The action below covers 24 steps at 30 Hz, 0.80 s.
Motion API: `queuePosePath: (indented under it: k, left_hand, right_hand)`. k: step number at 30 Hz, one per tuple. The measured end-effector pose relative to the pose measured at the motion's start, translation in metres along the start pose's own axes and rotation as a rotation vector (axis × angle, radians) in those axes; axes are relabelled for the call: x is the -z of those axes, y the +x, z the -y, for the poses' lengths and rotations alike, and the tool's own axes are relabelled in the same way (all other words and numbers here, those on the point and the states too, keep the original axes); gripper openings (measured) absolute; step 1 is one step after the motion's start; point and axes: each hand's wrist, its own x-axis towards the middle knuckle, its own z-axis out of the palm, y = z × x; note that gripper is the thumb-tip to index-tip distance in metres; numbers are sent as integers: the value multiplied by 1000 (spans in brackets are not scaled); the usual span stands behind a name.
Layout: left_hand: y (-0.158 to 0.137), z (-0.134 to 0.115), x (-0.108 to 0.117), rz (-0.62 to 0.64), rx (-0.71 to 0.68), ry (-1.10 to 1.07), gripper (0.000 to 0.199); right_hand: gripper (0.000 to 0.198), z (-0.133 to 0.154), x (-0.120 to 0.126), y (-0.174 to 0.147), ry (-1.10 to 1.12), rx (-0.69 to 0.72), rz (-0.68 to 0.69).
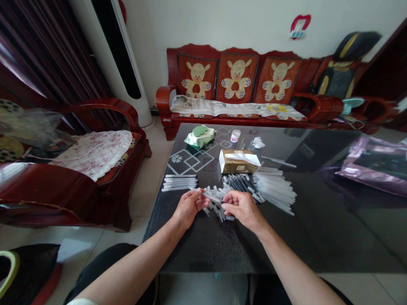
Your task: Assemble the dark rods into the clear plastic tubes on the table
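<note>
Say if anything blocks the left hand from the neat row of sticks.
Nothing visible does: the row of sticks lies just beyond the left hand, and the loose pile sits to the hand's right.

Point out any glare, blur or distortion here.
Head view: the tall white unit leans, apparently from wide-angle distortion; glare brightens the floor tiles; the dark tabletop shows reflections; short pieces between left hand and right hand look soft.

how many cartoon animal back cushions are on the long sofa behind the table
3: the left cushion, the middle cushion and the right cushion, side by side along the back of the long sofa. None there looks hidden.
</note>
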Motion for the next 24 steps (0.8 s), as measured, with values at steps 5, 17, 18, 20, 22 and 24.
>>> queuePosePath:
  k: [5, 17, 18, 20, 22, 24]
  left_hand:
    - [0, 0, 0, 5, -19, 9, 12]
    - [-2, 2, -1, 25, -61, 42, 21]
    - [-2, 2, -1, 31, -65, 46, 22]
    - [-3, 3, 0, 44, -73, 55, 25]
    - [-3, 3, 0, 53, -78, 63, 27]
    - [-3, 3, 0, 57, -88, 67, 29]
  right_hand:
    - [15, -1, -1, 1, -25, -11, -13]
    - [14, -6, -1, 3, -34, -1, -18]
    - [14, -5, -1, 3, -33, -4, -18]
    - [14, -3, -1, 3, -33, -7, -21]
    - [14, -2, -1, 2, -35, -5, -23]
    - [13, -2, -1, 2, -29, -3, -25]
